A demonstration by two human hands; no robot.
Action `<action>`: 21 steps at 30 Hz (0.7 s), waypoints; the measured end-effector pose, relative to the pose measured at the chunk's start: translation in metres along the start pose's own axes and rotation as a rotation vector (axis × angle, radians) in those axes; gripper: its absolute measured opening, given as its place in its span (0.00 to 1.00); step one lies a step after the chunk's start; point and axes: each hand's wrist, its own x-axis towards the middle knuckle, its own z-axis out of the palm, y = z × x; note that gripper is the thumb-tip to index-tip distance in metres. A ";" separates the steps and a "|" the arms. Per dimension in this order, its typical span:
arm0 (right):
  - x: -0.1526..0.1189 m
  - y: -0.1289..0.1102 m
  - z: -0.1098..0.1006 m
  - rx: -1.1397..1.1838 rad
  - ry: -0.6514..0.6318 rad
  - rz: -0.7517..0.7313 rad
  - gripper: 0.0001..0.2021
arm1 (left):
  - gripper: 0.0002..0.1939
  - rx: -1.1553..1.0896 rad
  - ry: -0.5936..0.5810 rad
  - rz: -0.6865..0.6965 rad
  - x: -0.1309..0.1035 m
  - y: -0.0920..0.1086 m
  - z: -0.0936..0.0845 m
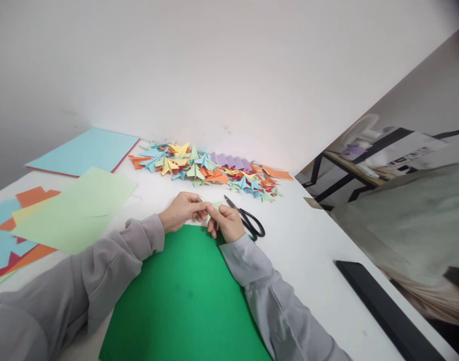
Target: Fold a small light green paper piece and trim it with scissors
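Observation:
Both hands meet at the far edge of a green sheet [184,296]. My left hand [184,210] pinches a small light green folded paper [216,204] from the left. My right hand [227,219] grips the same paper from the right, its thumb touching the left fingertips. The fingers cover much of the paper, so its full shape is hidden. Black-handled scissors [248,219] lie just right of my right hand, blades pointing away. Beyond the hands is a long pile of small folded paper pieces [195,169] in several colours.
Light green sheets [79,210] and coloured scraps [35,195] lie at the left, with a light blue stack [84,150] behind. A black bar-shaped object [383,306] rests at the right of the white table [300,250]. A wall rises behind; bedding [410,215] is beyond the right edge.

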 end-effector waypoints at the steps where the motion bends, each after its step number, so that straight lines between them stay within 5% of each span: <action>1: 0.000 0.000 0.000 0.009 -0.003 -0.001 0.20 | 0.11 -0.006 0.006 0.010 0.000 0.000 0.000; 21: 0.005 0.007 -0.002 0.150 0.008 -0.015 0.17 | 0.10 -0.091 0.004 0.028 0.001 0.002 -0.001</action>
